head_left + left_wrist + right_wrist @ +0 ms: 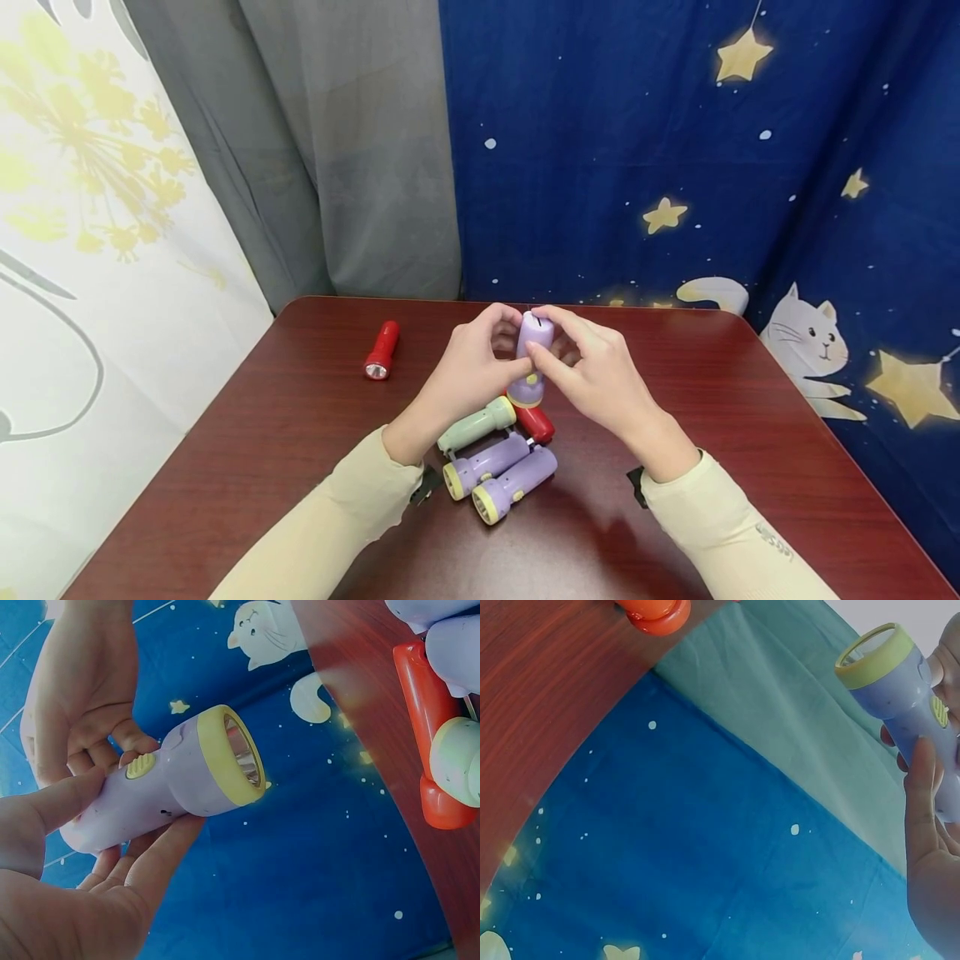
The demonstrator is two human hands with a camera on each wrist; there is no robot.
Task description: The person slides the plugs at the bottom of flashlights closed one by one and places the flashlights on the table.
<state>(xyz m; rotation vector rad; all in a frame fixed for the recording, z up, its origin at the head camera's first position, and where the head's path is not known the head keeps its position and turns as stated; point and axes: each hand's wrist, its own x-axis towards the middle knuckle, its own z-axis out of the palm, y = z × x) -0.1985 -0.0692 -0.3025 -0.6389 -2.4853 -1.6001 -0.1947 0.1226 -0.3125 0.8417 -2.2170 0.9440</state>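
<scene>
A purple flashlight [534,333] with a yellow rim stands lens-down in the air between my hands. My left hand [465,367] grips its body from the left, thumb along one side. From the right, my right hand [603,371] holds it with thumb and fingers near the tail end, where a dark slot shows. The left wrist view shows the yellow switch [140,766] and the clear lens of this flashlight. Below the hands, a red flashlight [536,423] lies partly hidden, beside a green flashlight [474,423] and two more purple flashlights, one [517,482] nearest to me.
Another red flashlight [383,350] lies apart, at the far left of the dark red table [315,467]. Behind the table's back edge hang a grey curtain [382,150] and a blue star-patterned curtain [585,167].
</scene>
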